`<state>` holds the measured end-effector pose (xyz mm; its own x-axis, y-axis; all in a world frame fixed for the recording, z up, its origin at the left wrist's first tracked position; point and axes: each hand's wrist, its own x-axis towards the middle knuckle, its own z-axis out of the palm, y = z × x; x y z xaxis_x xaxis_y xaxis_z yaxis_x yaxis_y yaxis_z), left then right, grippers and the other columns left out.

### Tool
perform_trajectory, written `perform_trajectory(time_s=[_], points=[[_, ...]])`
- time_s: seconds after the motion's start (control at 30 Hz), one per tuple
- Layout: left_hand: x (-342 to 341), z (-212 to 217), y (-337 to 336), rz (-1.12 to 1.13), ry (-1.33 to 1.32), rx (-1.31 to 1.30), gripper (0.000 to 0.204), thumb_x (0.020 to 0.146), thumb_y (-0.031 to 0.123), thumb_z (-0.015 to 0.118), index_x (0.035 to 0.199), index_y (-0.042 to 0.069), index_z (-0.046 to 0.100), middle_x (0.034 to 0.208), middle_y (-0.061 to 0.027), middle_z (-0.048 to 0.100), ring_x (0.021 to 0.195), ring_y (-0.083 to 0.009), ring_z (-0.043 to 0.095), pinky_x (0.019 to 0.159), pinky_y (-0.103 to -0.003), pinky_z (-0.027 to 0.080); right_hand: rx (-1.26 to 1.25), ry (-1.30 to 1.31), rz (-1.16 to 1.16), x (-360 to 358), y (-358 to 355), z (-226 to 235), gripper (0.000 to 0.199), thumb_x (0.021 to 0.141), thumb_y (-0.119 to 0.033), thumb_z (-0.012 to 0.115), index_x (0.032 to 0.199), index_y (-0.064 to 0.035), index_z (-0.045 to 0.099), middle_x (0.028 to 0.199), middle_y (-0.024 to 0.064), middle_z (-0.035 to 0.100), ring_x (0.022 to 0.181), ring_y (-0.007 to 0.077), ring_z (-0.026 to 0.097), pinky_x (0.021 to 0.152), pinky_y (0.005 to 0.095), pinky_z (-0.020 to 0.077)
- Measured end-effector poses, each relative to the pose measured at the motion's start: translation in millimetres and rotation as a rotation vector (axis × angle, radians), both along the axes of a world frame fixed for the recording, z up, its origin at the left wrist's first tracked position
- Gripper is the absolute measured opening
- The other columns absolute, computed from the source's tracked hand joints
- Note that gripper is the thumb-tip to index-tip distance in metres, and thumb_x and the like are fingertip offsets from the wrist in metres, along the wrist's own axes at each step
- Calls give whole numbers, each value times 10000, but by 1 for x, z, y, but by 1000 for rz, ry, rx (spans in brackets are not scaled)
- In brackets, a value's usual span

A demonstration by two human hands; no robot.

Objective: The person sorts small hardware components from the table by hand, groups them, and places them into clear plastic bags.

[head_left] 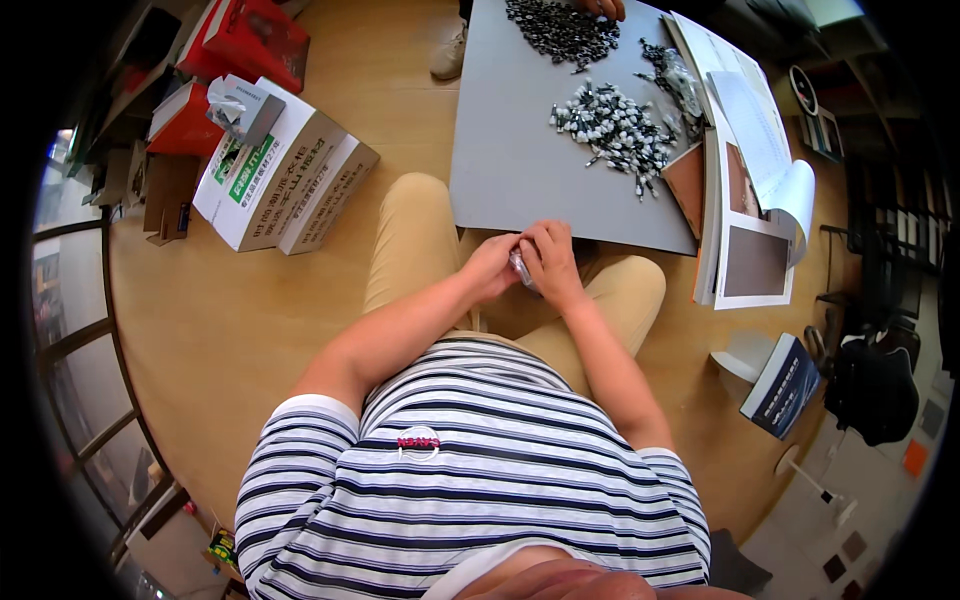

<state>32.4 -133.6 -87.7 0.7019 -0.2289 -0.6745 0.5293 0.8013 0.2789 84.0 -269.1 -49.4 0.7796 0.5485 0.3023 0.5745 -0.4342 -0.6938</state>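
Both my hands meet over my lap, just off the near edge of the grey table (500, 170). My left hand (491, 266) has its fingers closed on a small shiny, see-through bundle (521, 268) that looks like a plastic bag. My right hand (548, 256) curls over the same bundle from the other side, its fingertips near its top. The contents of the bundle are too small to make out. On the table ahead lies a loose pile of small white-and-black parts (612, 130). Behind it spreads a heap of small dark parts (565, 32).
A clear bag of parts (682, 85) lies at the table's right side, beside large open sample books (755, 200). Another person's hand (603, 8) reaches over the far edge. White cartons (285, 180) stand on the floor to the left. A blue box (780, 388) is at the right.
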Motion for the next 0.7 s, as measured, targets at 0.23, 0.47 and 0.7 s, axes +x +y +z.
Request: perform_trajectory(time_s=[0.23, 0.47, 0.7], points=[[0, -16, -1, 30, 42, -23, 173, 1016, 196, 471, 1044, 67, 583, 847, -26, 581, 739, -152, 572, 666, -322, 507, 143, 239, -88, -12, -24, 12, 123, 929, -103, 595, 1006, -10, 619, 968, 135, 625, 936, 307, 605, 838, 371, 485], [5, -4, 1, -40, 95, 3, 175, 1018, 194, 473, 1072, 80, 594, 683, 28, 480, 604, -101, 481, 534, -268, 451, -125, -199, -517, 99, -70, 0, 542, 876, -208, 668, 1383, -119, 500, 1476, 202, 353, 1298, 415, 378, 1078, 499, 337], [2, -2, -1, -60, 120, 75, 317, 1033, 201, 432, 1272, 59, 584, 660, 46, 472, 593, -86, 461, 555, -250, 429, -518, -80, -593, 90, -41, -29, 640, 909, -393, 615, 1477, -190, 403, 1564, 134, 280, 1410, 384, 276, 1175, 552, 170]])
